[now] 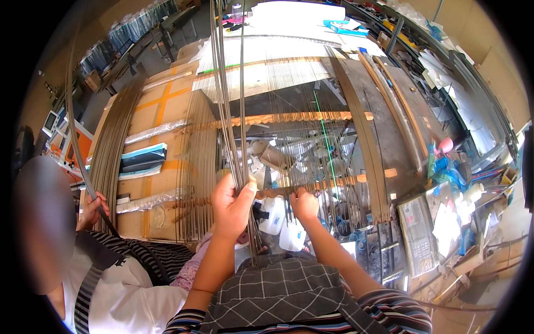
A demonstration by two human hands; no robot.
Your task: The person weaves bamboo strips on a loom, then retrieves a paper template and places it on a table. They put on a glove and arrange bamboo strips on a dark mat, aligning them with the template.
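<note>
Cluttered shelves are standing well off to the right of the near wooden rod, while a white sheet is lying far beyond it. And now my left hand: it's gripping a bundle of dark strands, thumb pressing across the front, toward the rod's left part. I'm presumably clenching them together so they're not straying into the fine threads stretching left of the rod. Up goes the bundle, running past the rod to the top edge of my view, its tail hanging on my side of the rod toward my checked apron. My right hand is sitting right by the rod, fingers curling in; whether it's pinching a thread, I can't tell. Rightward, a green thread is running out past the rod, its colour perhaps marking a position. Beyond, a far wooden rod is lying roughly parallel, probably helping space the threads. Well left of the near rod, a co-worker's hand is holding another bundle.
</note>
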